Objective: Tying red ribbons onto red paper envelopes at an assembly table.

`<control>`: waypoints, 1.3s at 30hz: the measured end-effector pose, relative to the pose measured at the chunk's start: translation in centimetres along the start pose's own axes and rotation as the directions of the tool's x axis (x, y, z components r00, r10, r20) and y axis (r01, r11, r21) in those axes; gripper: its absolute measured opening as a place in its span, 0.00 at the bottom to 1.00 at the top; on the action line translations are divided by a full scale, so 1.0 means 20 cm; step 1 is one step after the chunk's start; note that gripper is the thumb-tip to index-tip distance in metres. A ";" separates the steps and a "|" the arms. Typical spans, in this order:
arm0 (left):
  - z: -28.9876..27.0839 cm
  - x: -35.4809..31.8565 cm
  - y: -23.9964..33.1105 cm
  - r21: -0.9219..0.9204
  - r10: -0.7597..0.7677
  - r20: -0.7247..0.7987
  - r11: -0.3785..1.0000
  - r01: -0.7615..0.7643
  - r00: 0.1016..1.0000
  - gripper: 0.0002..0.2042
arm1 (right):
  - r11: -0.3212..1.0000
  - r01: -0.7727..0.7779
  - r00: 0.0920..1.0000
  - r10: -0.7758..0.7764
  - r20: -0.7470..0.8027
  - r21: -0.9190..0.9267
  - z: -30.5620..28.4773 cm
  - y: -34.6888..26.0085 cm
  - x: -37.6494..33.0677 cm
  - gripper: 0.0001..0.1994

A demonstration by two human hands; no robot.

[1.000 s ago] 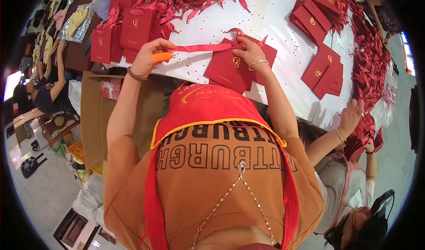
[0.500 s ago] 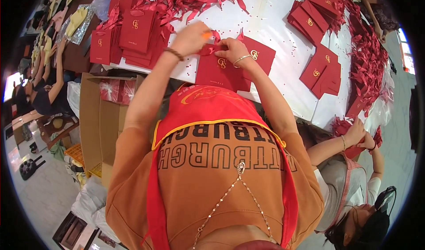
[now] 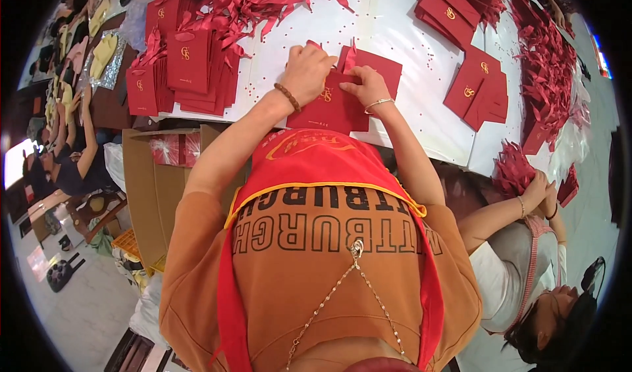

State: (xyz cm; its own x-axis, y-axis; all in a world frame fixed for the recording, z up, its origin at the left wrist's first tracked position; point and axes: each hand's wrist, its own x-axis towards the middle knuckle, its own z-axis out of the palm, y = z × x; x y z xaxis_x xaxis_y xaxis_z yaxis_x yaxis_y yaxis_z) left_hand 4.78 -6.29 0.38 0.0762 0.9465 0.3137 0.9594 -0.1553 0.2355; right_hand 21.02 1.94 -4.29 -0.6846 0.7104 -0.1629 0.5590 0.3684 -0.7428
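My left hand and my right hand meet over a dark red envelope with a gold emblem, lying at the near edge of the white table. Both hands press and pinch a short piece of red ribbon that sticks up at the envelope's top edge. More of the same envelopes lie just beyond it, under my right hand. My left wrist wears a brown bead bracelet and my right a thin bangle.
Stacks of red envelopes stand at the left, a heap of red ribbons behind them, and more envelopes at the right. An open cardboard box sits below the table's left edge. Another person handles ribbons at the right.
One second ago my left hand was out to the left, stretching a ribbon with an orange-handled tool. It has since come in to the envelope, and both hands now work close together on it.
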 end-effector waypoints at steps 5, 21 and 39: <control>0.07 -0.05 0.08 -0.257 -0.181 0.171 0.941 0.221 0.969 0.06 | 0.965 -0.114 0.993 0.109 0.035 0.236 -0.01 0.01 -0.03 0.18; 0.13 -0.03 0.14 -0.035 -0.250 0.218 0.964 0.264 0.943 0.05 | 0.954 -0.167 0.985 0.153 0.076 0.247 -0.03 0.00 -0.04 0.17; 0.11 0.06 0.17 0.082 -0.294 0.400 0.955 0.285 0.868 0.06 | 0.996 -0.033 0.992 0.043 -0.116 0.080 0.01 -0.05 -0.08 0.12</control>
State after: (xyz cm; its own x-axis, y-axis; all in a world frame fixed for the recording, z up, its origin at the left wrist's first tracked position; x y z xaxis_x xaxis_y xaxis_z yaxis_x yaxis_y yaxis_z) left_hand 8.83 -5.08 -0.49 -0.1069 0.9806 -0.1642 0.9602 0.1447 0.2388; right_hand 21.43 0.23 -3.45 -0.6013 0.7903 -0.1179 0.5426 0.2956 -0.7863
